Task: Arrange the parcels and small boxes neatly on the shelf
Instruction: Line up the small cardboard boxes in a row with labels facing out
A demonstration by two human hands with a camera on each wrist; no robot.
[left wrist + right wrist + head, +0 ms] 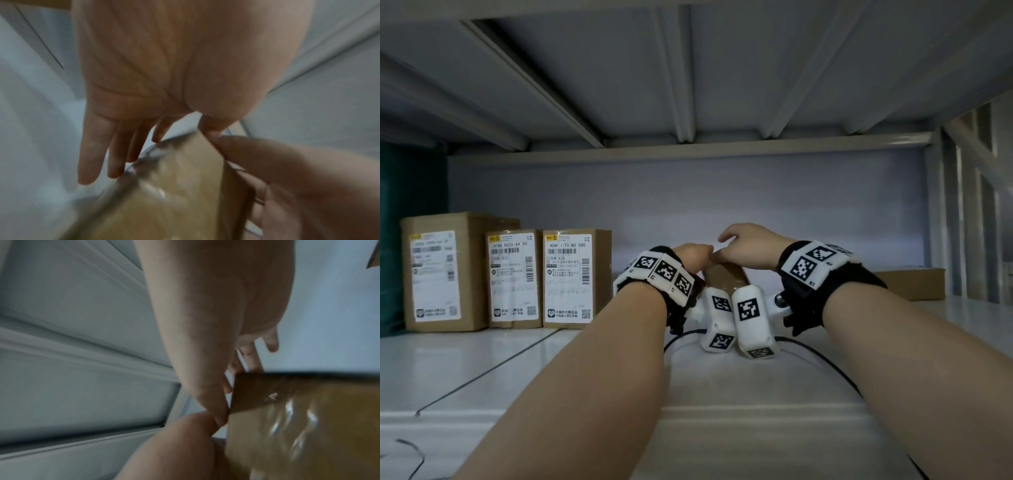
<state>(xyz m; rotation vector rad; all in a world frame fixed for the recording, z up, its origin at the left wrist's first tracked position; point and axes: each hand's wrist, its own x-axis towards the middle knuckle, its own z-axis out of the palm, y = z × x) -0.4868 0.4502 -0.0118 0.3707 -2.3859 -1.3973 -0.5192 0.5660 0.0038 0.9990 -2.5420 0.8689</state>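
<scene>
Forearms reach in from the bottom of the head view, each with a black wrist strap (832,284) carrying white marker blocks, and thin black cables (822,359) loop on the shelf (482,370) beneath them. Both hands meet at the centre of the frame over a brown box (726,275) wrapped in shiny clear tape, which stands tilted on the white shelf between the wrists.

The left hand (693,255) is at the box's upper left. In the left wrist view its fingers (115,155) lie straight and slightly spread down along the box's left edge, tips touching the taped face, while the thumb (211,128) presses the top corner; the fingers are not curled round the box. The right hand (746,245) sits on the top right of the box. In the right wrist view its thumb (207,395) lies against the box's near corner and its fingers (255,356) reach over the far edge, loosely bent; whether they truly clamp the box is hard to tell through the blur. The two thumbs touch each other at the box's top.

Farther back, at the left of the head view, three labelled boxes (513,277) stand upright in a row, side by side, white labels facing out. At the far right a flat box (914,281) lies on the shelf, partly behind the right wrist. A pale back wall (688,192) closes the bay under the upper shelf (688,68).
</scene>
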